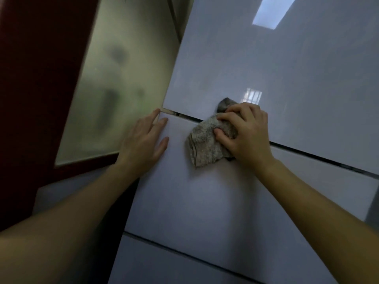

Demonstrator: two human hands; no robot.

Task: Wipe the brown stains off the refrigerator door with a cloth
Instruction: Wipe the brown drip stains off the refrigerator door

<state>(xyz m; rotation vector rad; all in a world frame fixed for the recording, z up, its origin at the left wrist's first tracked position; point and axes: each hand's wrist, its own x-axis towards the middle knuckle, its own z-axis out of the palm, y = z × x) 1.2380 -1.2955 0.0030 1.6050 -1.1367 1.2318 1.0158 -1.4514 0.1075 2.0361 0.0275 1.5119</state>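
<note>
The pale glossy refrigerator door (pixel 205 193) fills the middle and right of the head view, split by dark seams into upper, middle and lower panels. My right hand (pixel 246 132) presses a crumpled grey-beige cloth (pixel 207 144) against the door, right over the seam between the upper and middle panels. My left hand (pixel 146 140) lies flat with fingers spread on the top left corner of the middle panel, holding nothing. I see no brown stain on the bare door surface; the patch under the cloth is hidden.
A frosted glass pane (pixel 123 83) in a dark red frame (pixel 37 78) stands close on the left of the refrigerator. Reflections of a ceiling light (pixel 270 11) and a window (pixel 253 96) shine on the upper door panel.
</note>
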